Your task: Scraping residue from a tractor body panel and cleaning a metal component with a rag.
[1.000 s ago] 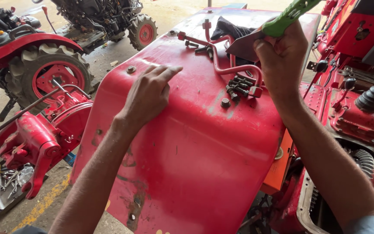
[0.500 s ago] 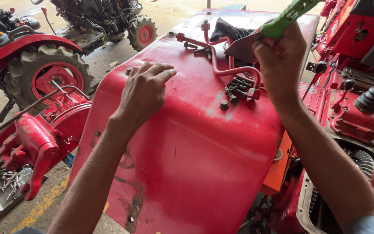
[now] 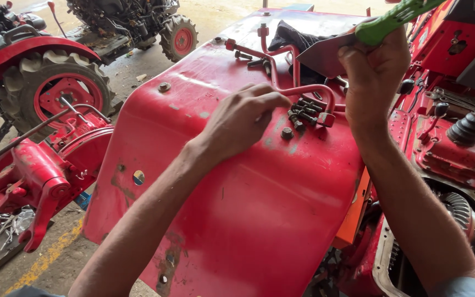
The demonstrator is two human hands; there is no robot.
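Note:
My right hand (image 3: pixel 377 74) grips a green-handled tool (image 3: pixel 394 19) with a flat grey blade (image 3: pixel 325 55), held above a big red tractor fender (image 3: pixel 237 209). Over the fender's top my left hand (image 3: pixel 243 121) hovers with fingers curled, its fingertips reaching toward a cluster of dark bolts (image 3: pixel 303 113) and a single bolt head (image 3: pixel 287 132). A bent red rod (image 3: pixel 298 88) lies on the fender just beyond the bolts. Whether the left fingers pinch anything is hidden.
A dark cloth (image 3: pixel 298 41) lies at the fender's far end. Red tractor body parts and a black gear knob (image 3: pixel 468 129) are to the right. Left of the fender sit a red hitch assembly (image 3: pixel 34 170), a tyre (image 3: pixel 56 88) and a tray of small tools (image 3: pixel 1 225).
My left hand has moved right along the fender's top, from lying flat to reaching at the bolts. My right hand has stayed put with the tool.

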